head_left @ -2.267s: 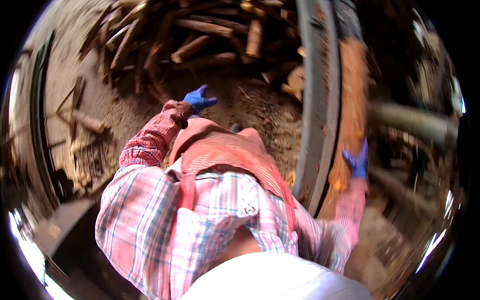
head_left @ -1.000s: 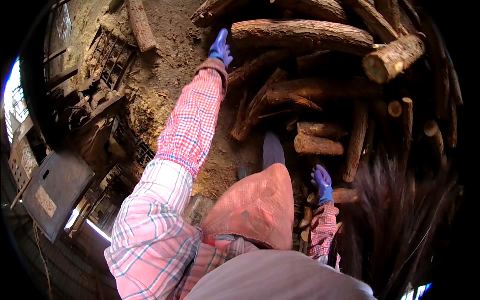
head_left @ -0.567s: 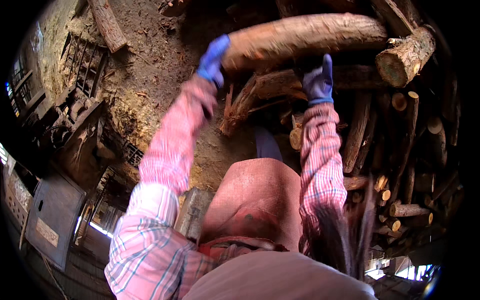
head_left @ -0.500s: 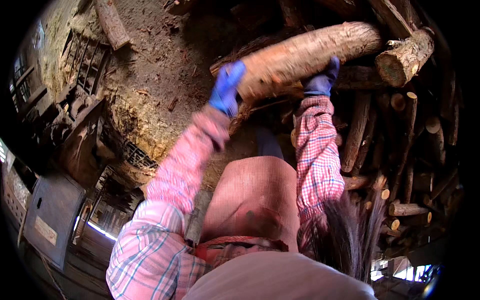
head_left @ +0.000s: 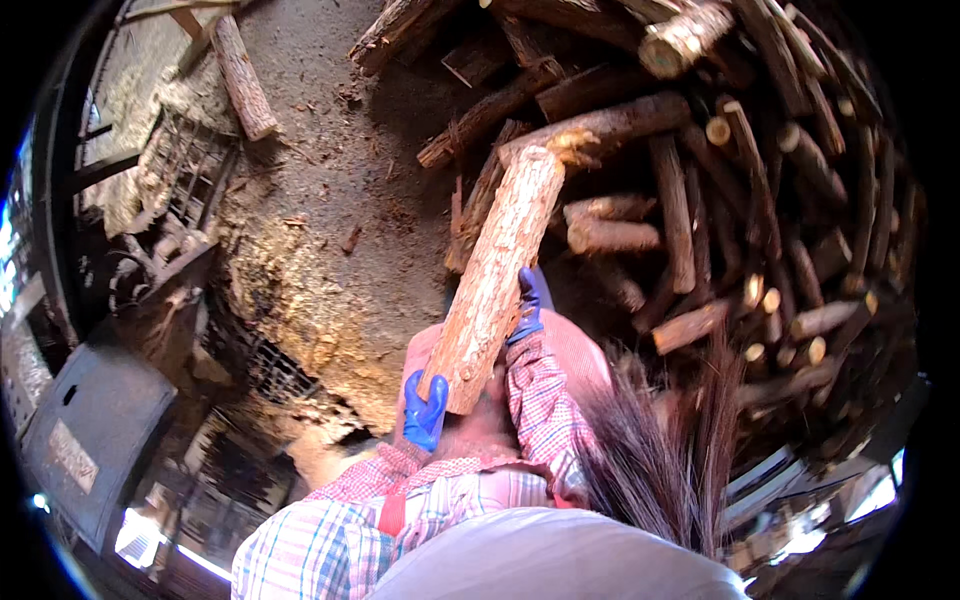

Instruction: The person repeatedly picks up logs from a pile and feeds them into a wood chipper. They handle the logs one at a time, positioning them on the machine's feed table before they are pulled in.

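Note:
A thick log (head_left: 493,280) with rough bark slants up and away in front of my body, its near end close to my apron (head_left: 575,352). My left hand (head_left: 425,412), in a blue glove, is closed around that near end. Along the right side of the log, about midway, my gloved right hand (head_left: 530,305) grips it from the side and below; part of its fingers is hidden by the wood. The far end of the log overlaps another log (head_left: 620,122) in view; whether they touch I cannot tell.
A large heap of logs (head_left: 675,215) fills the right and far side. A lone log (head_left: 243,80) lies on the dirt floor (head_left: 330,190) at the far left. Left of me are a metal grate (head_left: 280,370) and a grey metal panel (head_left: 95,435).
The log has come in toward my body and swung from lying crosswise to pointing away from me. Both hands have drawn back with it, and my view has shifted.

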{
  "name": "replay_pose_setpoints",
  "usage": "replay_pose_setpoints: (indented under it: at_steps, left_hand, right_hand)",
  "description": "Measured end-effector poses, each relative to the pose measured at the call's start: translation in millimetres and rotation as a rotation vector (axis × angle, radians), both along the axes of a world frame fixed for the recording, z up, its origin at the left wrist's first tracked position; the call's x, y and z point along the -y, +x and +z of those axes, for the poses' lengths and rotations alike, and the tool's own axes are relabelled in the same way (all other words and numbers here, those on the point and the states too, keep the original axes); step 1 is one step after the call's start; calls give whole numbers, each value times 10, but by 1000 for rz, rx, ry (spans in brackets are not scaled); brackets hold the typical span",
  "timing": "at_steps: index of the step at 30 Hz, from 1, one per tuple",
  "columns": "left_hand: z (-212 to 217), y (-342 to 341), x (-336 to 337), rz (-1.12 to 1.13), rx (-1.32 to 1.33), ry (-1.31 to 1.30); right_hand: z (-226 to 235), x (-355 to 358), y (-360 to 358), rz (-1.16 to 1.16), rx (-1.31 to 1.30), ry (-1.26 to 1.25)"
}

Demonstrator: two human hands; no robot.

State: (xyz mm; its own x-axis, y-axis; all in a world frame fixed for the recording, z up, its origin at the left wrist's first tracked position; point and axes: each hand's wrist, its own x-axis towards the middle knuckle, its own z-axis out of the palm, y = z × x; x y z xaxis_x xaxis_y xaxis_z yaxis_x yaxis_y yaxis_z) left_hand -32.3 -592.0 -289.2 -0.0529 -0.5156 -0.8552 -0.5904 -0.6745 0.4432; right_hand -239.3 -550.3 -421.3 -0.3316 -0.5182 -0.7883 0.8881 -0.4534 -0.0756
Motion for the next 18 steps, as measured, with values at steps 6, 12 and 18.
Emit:
replay_pose_setpoints:
  at_steps: [6, 12, 18]
  left_hand:
    - [540, 634, 97, -418, -356, -301]
    - [1438, 657, -594, -1043, -774, -326]
    - [1364, 465, -1218, -1226, -826, -19]
  right_hand:
    - [450, -498, 557, -323, -152, -97]
    - [2105, -2114, 736, -505, -575, -358]
    - [3410, -4592, 1838, -483, -1012, 269]
